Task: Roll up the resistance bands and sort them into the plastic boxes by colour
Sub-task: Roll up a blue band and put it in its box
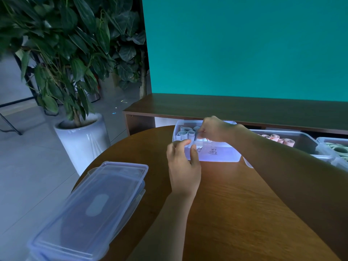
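Here, looking down from the head camera, a round brown table is filling the bottom of the view. A clear box is sitting at the far edge of the table, with dark writing on its near wall. White rolls are standing inside it, packed close together at its left end.

The right hand is reaching over the box. Its fingers are curling down and pinching a white roll inside the box, near the middle. The left hand is resting at the near wall of the box. Its fingers are bent a little and spread apart, with the tips touching the rim, and it is gripping nothing.

To the right, a second box is holding pink rolls. Past it, a third box is holding green bands.

On the near left of the table, clear lids are lying in a stack. Beyond the table, a long dark bench is standing against a teal wall. A leafy plant in a white pot is standing on the floor to the left.
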Available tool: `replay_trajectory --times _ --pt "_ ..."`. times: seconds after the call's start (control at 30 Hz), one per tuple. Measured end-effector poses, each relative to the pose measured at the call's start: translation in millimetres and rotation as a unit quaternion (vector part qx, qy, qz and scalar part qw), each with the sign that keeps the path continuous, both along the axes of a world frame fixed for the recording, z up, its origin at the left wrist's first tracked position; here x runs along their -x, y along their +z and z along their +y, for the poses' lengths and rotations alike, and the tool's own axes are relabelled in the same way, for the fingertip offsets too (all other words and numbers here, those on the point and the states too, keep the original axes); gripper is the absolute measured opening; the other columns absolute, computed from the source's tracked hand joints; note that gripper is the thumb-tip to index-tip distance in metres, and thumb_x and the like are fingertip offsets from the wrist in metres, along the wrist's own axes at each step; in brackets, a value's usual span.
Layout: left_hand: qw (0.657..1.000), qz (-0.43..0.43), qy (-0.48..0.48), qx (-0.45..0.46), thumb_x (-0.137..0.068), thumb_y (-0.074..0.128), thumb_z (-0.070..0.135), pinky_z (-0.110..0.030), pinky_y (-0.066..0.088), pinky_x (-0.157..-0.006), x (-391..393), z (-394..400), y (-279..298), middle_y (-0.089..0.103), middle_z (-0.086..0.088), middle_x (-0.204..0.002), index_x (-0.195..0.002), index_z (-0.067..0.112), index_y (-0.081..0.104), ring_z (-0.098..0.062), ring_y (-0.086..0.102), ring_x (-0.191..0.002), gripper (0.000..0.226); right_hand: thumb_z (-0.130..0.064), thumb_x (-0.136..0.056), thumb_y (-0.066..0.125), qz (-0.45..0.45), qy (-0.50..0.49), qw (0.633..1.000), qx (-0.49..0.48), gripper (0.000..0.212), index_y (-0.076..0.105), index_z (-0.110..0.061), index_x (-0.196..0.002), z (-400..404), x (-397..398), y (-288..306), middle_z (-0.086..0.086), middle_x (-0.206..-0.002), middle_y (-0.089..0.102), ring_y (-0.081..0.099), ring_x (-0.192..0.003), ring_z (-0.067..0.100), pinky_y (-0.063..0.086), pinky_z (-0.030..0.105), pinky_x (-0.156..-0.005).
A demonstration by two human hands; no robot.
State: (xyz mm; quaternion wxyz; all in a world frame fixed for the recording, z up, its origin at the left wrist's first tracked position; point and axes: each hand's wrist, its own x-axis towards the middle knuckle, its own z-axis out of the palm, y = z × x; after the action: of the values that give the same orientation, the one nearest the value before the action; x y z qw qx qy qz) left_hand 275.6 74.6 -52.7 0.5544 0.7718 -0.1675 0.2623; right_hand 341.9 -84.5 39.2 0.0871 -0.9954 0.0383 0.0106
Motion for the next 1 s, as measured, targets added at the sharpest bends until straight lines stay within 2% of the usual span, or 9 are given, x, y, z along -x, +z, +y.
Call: replay_trajectory --times 0.13,0.23,0.33,0.4,0.5,0.57,0.67,0.83,1.0 --pt "1.000 0.001 0.006 0.001 -0.101 0.056 0.029 0.003 0.043 -0.068 -2.1 -0.4 -0.1 0.053 -0.002 -0.130 -0.125 0.018 0.064 -0.015 0.054 -0.119 0.028 -0.016 -0.099 0.061 -0.015 0.029 0.999 0.003 0.023 0.075 -0.007 -0.114 -5.3 2.0 4.2 0.013 -0.112 0.070 0.065 -0.093 0.028 0.056 0.036 -0.074" --pt "1.000 -0.006 0.005 -0.002 -0.101 0.056 0.029 0.001 0.045 -0.067 -3.2 -0.6 -1.3 0.054 -0.002 -0.129 -0.125 0.018 0.064 -0.015 0.056 -0.118 0.028 -0.011 -0.098 0.059 -0.037 0.032 0.999 -0.006 0.020 0.078 -0.007 -0.101 -8.2 -1.7 -0.8 0.012 -0.097 0.075 0.070 -0.089 0.027 0.058 0.038 -0.084" --pt "1.000 -0.008 0.009 -0.006 -0.101 0.055 0.029 0.003 0.042 -0.068 -3.5 -0.6 -1.0 0.054 -0.002 -0.128 -0.126 0.017 0.064 -0.015 0.056 -0.117 0.029 -0.012 -0.096 0.061 -0.046 0.020 0.999 -0.010 0.016 0.076 -0.012 -0.090 -6.7 -4.3 -2.7 0.009 -0.086 0.074 0.072 -0.079 0.023 0.059 0.037 -0.083" --pt "1.000 -0.008 0.010 -0.007 -0.101 0.055 0.029 0.004 0.042 -0.068 -2.8 -0.7 -0.4 0.053 -0.003 -0.128 -0.126 0.016 0.064 -0.016 0.055 -0.118 0.029 -0.013 -0.095 0.061 -0.050 0.011 0.999 -0.010 0.015 0.076 -0.010 -0.099 -5.6 -4.3 -1.3 0.008 -0.083 0.072 0.073 -0.080 0.024 0.060 0.036 -0.079" --pt "1.000 -0.012 0.011 -0.006 -0.101 0.055 0.028 0.004 0.041 -0.067 -2.6 -0.8 -0.1 0.054 -0.004 -0.128 -0.126 0.015 0.064 -0.018 0.056 -0.118 0.029 -0.012 -0.095 0.063 -0.052 0.000 0.998 -0.018 0.021 0.072 -0.009 -0.114 -5.1 -1.6 1.1 0.008 -0.084 0.069 0.073 -0.083 0.024 0.052 0.028 -0.059" --pt "1.000 -0.015 0.014 -0.008 -0.101 0.056 0.027 0.006 0.039 -0.068 -3.3 -1.2 -0.4 0.055 -0.005 -0.128 -0.125 0.014 0.065 -0.020 0.057 -0.117 0.028 -0.011 -0.094 0.063 -0.049 -0.005 0.999 -0.024 0.025 0.069 -0.008 -0.118 -6.5 -0.3 1.6 0.008 -0.083 0.070 0.073 -0.083 0.026 0.052 0.030 -0.056" --pt "1.000 -0.015 0.016 -0.010 -0.101 0.056 0.028 0.006 0.038 -0.070 -4.4 -1.7 -0.7 0.055 -0.005 -0.128 -0.125 0.015 0.065 -0.020 0.057 -0.116 0.028 -0.011 -0.093 0.064 -0.043 -0.011 0.998 -0.034 0.016 0.073 -0.006 -0.105 -8.9 1.3 3.1 0.007 -0.078 0.072 0.073 -0.079 0.026 0.062 0.039 -0.065" --pt "1.000 -0.019 0.011 -0.006 -0.101 0.057 0.028 0.003 0.042 -0.070 -4.7 -1.7 -1.5 0.055 -0.004 -0.127 -0.124 0.016 0.065 -0.017 0.057 -0.115 0.028 -0.010 -0.091 0.067 -0.038 -0.011 0.999 -0.032 0.014 0.070 -0.006 -0.078 -9.8 5.3 4.6 0.005 -0.069 0.069 0.068 -0.069 0.022 0.062 0.037 -0.065" --pt "1.000 -0.018 0.009 -0.012 -0.100 0.057 0.027 0.003 0.043 -0.069 -6.0 -2.1 -3.4 0.054 -0.003 -0.127 -0.124 0.016 0.065 -0.016 0.057 -0.115 0.027 -0.010 -0.091 0.068 -0.037 -0.015 0.999 -0.037 0.011 0.073 -0.003 -0.084 -11.5 8.0 5.1 0.005 -0.069 0.070 0.066 -0.066 0.020 0.058 0.032 -0.061"
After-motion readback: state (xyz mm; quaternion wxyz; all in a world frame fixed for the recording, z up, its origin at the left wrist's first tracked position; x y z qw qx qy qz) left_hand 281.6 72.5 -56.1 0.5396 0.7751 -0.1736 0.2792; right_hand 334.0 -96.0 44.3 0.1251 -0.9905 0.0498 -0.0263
